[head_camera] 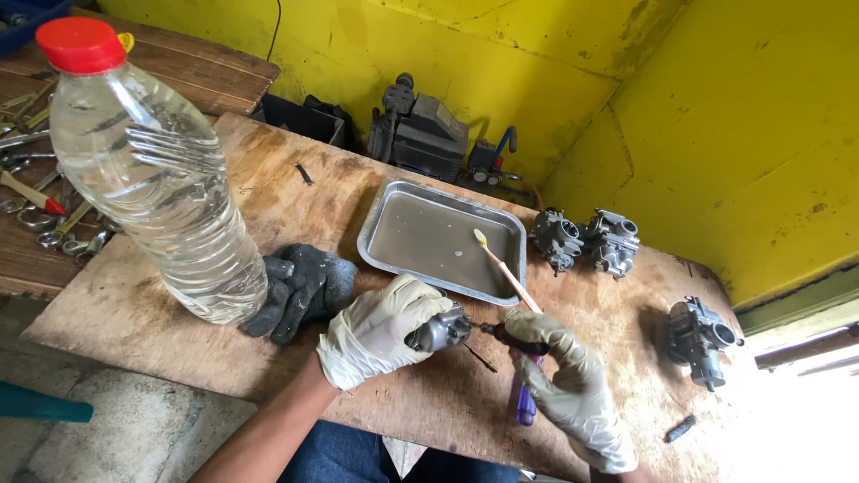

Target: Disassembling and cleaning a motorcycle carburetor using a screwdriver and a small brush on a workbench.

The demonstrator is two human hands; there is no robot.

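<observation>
Left hand (376, 329) clamped on carburetor (438, 329). Right hand (568, 380) grips screwdriver (512, 338), long axis 3-to-9 o'clock, tip pointing 9 o'clock into carburetor. Hands apart.

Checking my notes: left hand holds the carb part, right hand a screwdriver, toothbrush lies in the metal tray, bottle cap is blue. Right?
Not quite: the bottle cap is red, as the head view shows. The left hand holds the carb part, the right hand the screwdriver, and the toothbrush lies in the metal tray.

Pale, thin rubbery gloves on both hands; left hand (376, 329) grips a dull cast-metal carburetor (438, 329). Just beyond: shiny metal tray (386, 224), rough worn plywood board (161, 304) underneath.
</observation>
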